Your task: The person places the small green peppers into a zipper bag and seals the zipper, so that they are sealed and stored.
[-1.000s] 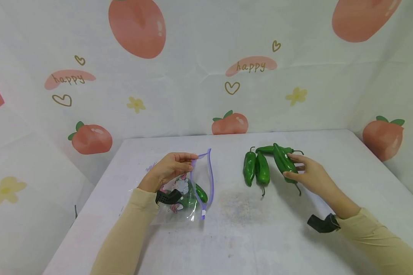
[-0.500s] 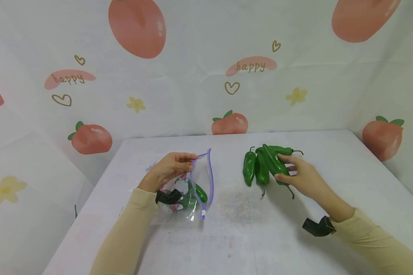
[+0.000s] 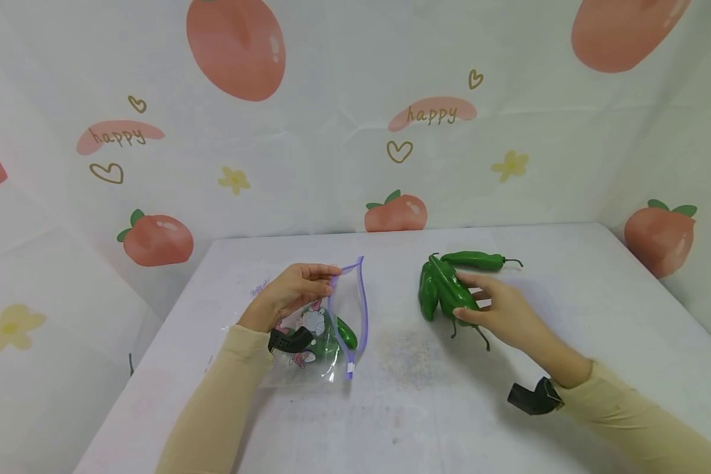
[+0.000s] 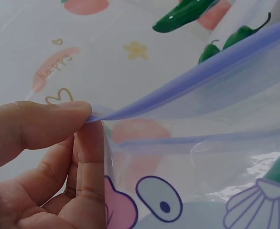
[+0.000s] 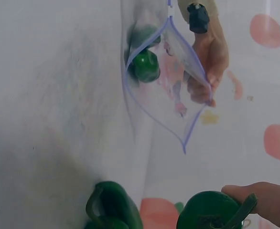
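Pinching the purple rim of the bag (image 3: 322, 329), the left hand (image 3: 290, 289) is holding its mouth open toward three o'clock. Right hand (image 3: 498, 309) is gripping a pepper (image 3: 450, 289), lifted above the table (image 3: 421, 395). If the rim is sagging, the pepper may be snagging.

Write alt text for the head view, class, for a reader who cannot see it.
On a white table, a person's right hand holds a green pepper above two others, while the left hand pinches open a clear zip bag with a pepper inside. One more pepper lies behind.
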A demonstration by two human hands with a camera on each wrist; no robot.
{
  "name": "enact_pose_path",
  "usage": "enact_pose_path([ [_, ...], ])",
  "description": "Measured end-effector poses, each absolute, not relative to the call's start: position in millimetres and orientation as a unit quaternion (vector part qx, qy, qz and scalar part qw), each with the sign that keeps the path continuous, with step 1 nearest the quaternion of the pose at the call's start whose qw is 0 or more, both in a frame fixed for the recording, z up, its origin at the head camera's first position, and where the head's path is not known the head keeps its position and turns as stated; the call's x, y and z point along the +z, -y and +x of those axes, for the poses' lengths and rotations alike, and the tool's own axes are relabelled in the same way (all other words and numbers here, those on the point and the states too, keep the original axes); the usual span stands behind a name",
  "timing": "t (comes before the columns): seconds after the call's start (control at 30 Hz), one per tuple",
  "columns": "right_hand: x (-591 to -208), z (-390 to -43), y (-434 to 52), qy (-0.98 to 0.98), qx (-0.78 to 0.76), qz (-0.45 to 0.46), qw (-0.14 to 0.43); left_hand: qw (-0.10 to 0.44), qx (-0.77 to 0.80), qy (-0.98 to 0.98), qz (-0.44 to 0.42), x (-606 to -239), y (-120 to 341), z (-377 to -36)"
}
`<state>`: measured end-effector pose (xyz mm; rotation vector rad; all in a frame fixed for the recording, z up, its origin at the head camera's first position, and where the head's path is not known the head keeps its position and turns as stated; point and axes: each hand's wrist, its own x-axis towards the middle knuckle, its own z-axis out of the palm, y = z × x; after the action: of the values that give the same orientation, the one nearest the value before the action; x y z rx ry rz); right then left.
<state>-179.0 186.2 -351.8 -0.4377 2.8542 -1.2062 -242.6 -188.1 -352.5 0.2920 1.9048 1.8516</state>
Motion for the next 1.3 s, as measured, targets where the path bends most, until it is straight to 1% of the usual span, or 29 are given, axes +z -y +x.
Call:
enact_pose_path([
  [0.33, -352, -177, -169, -0.909, -0.394, -0.131, 0.038, 0.231, 0.669, -0.697, 0.115, -355, 189, -244],
  [0.63, -357, -178, -156, -0.883, -0.439, -0.152, 0.067, 0.234, 0.676, -0.69, 0.11, -353, 188, -243],
  [0.9, -360, -178, -143, -0.882, -0.429, -0.185, 0.067, 0.233, 0.669, -0.697, 0.108, -353, 187, -243],
  [1.13, -363, -178, -132, -0.892, -0.396, -0.212, 0.046, 0.231, 0.667, -0.701, 0.101, -353, 185, -243],
  [1.3, -365, -176, -125, -0.895, -0.384, -0.219, 0.055, 0.233, 0.669, -0.699, 0.098, -354, 184, -244],
])
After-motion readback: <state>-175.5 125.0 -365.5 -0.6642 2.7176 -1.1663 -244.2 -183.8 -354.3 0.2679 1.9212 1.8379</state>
